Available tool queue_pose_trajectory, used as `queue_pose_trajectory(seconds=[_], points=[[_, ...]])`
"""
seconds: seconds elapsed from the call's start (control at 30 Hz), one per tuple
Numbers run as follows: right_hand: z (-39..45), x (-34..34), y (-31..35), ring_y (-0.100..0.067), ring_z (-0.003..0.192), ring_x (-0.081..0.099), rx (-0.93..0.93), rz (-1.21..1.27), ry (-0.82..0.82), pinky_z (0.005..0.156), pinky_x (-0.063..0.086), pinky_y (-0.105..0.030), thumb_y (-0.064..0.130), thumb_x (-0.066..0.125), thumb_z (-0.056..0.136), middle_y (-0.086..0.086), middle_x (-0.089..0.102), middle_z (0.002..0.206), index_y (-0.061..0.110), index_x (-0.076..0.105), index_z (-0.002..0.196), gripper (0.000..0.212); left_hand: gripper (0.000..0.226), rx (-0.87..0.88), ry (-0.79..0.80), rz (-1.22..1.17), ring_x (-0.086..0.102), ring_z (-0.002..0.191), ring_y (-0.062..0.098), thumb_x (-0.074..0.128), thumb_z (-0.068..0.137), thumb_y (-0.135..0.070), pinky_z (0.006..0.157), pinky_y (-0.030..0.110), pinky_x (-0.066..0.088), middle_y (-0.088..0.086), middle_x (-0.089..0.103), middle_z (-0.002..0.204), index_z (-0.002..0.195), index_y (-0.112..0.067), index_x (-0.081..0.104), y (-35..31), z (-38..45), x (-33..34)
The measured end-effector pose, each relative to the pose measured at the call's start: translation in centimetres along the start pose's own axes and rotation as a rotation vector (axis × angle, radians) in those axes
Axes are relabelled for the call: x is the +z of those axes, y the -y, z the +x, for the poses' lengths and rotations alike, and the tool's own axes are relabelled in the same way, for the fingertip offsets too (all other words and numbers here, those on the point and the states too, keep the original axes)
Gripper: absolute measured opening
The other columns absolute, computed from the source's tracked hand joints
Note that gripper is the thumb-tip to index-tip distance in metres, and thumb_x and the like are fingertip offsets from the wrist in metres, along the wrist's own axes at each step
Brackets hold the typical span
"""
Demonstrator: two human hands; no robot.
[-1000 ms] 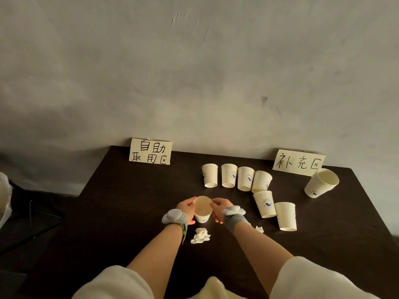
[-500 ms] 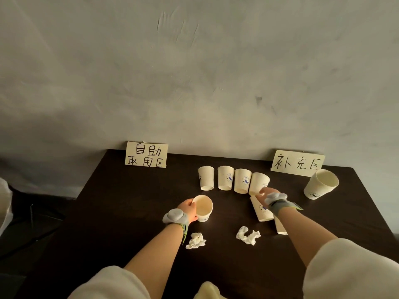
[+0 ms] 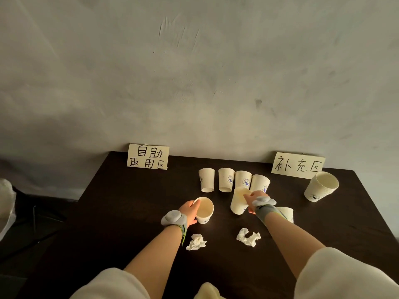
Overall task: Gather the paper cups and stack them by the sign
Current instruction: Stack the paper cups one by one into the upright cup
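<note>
Gripping an upright paper cup (image 3: 204, 209) by its left wall, the left hand (image 3: 190, 212) sits near the middle of the dark table (image 3: 129, 212), fingers curled around the cup, mouth facing up; the right hand (image 3: 255, 201) holds a second cup (image 3: 238, 201) at roughly 3 o'clock from the first, fingers closed on its rim, the cup tilted with its mouth toward the wall; both wrists carry grey bands. Four inverted cups (image 3: 234, 180) stand in a row at 12 o'clock from the hands, sides touching or nearly so; each shows a small round blue logo, its lettering too small to read. One more inverted cup (image 3: 286, 213) stands just behind the right wrist, partly hidden. A stack of cups (image 3: 320, 189) stands tilted at the 2 o'clock corner, just beside the right-hand sign (image 3: 298, 165), which reads "补充区" in handwritten black strokes. The left-hand sign (image 3: 148, 156), at 11 o'clock against the wall, reads "自助取用区" on two lines. Two crumpled tissues lie at 6 o'clock from the hands: one (image 3: 196, 242) below the left wrist; the other (image 3: 248, 237) below the right hand.
</note>
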State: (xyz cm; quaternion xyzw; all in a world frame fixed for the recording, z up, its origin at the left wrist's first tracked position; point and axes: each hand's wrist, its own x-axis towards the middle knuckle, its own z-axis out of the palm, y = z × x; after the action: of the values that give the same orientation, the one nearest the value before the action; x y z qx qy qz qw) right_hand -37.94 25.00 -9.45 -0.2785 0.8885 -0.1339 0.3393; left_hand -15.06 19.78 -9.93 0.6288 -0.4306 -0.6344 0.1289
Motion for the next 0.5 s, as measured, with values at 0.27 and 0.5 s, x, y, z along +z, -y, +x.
queue_pose_trajectory(seconds=[0.27,0.5], points=[[-2.2,1.9,-0.5,-0.027,0.059,0.067,0.045,0.183,-0.052,0.061,0.056,-0.031,0.010,0.060,0.077,-0.016,0.073,0.079,0.011,0.053,0.076,0.007,0.050,-0.014,0.008,-0.031,0.044,0.130,0.031,0.045,0.096,-0.039,0.100,0.043,0.046,0.013,0.043,0.142,0.139,-0.014,0.043,0.7,-1.4,-0.9],[-1.6,1.7,1.8,-0.025,0.072,0.063,-0.038,0.378,-0.063,0.079,0.054,-0.035,0.038,0.051,0.073,-0.003,0.067,0.078,0.026,0.066,0.104,0.037,0.050,0.002,0.005,-0.043,0.043,0.132,0.031,0.042,0.097,-0.041,0.098,0.043,0.047,0.011,0.042,0.145,0.140,-0.016,0.041,0.0,-2.3,-1.9]])
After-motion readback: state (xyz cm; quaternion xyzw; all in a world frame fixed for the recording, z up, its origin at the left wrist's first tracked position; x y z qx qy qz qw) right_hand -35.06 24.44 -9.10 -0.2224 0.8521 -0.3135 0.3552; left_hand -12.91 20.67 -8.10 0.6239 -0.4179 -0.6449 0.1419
